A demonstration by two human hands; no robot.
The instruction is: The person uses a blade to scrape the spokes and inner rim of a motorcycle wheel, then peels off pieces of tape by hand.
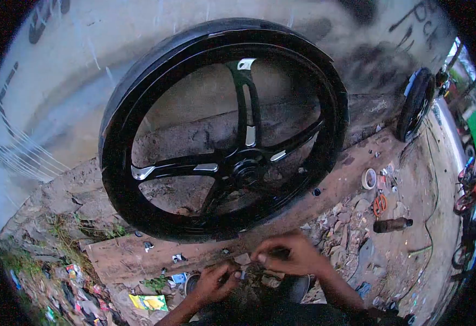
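A large black motorcycle wheel [246, 168] leans on the wall in front of me, with silver patches on its glossy spokes. Below its lower rim, my left hand [216, 281] is closed, thumb against curled fingers, a tiny pale bluish bit showing at the thumb tip. My right hand [291, 255] is a little higher and to the right, its thumb and forefinger pinched together. A small pale flat piece [242, 259] appears just left of those fingertips. What either pinch holds is too small to make out. The two hands are apart, and neither touches the wheel.
Orange-handled scissors [379, 205], a tape roll [369, 179] and a dark bottle [393, 225] lie on the ground at right. Another wheel [416, 106] leans farther along the wall [58, 103]. A yellow packet [148, 302] and litter lie at lower left.
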